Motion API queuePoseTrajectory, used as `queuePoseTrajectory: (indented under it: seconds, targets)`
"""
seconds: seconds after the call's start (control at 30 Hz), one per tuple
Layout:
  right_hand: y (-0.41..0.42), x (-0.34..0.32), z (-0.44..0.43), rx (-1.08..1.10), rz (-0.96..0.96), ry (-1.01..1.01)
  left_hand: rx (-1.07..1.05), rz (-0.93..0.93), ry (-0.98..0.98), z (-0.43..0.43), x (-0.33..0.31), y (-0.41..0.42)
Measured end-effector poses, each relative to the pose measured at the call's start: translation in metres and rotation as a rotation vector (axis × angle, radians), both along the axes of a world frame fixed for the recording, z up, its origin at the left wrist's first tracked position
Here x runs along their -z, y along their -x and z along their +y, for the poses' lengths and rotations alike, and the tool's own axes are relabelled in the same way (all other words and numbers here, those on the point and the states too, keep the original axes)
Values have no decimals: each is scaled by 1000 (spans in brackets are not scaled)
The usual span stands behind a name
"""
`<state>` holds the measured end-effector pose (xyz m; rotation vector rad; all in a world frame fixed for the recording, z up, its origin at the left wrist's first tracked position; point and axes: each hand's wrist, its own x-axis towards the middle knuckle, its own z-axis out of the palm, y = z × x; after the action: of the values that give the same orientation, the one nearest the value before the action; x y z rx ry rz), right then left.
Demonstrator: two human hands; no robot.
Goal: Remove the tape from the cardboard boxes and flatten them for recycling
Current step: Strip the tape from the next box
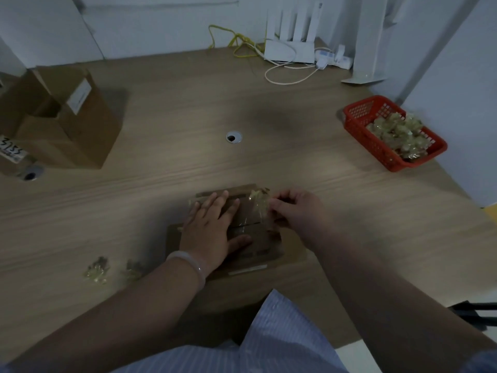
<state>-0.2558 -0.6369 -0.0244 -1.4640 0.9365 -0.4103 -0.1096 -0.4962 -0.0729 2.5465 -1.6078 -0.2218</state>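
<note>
A small brown cardboard box (265,239) lies on the wooden table near the front edge. My left hand (212,228) presses flat on its top with straight fingers. My right hand (294,211) is at the box's far right corner and pinches a crumpled strip of clear yellowish tape (258,201) that lifts off the box. Part of the box is hidden under my hands.
Two crumpled tape wads (97,270) lie left of my left arm. Open cardboard boxes (67,125) stand at the far left. A red basket (361,117) with tape wads sits at the right. A router (291,51) and cables lie at the back, a cable hole (234,137) mid-table.
</note>
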Motion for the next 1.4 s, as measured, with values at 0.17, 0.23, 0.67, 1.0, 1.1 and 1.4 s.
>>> queuePoseTrajectory:
  seconds: [0.17,0.23,0.67,1.0,1.1,1.4]
  targets:
    - [-1,6,-8,-39,85,160,-6,2,14,1,0,1]
    - [3,8,-12,-110,235,423,-3,9,15,1,0,1]
    - [28,27,-9,-200,523,525,-10,19,17,2,-4,4]
    - [4,19,1,-105,316,455,9,-7,201,6,-10,15]
    - [0,27,10,-147,333,534,-87,237,275,2,-15,13]
    - [4,30,26,-302,163,646,-339,709,349,-9,-21,5]
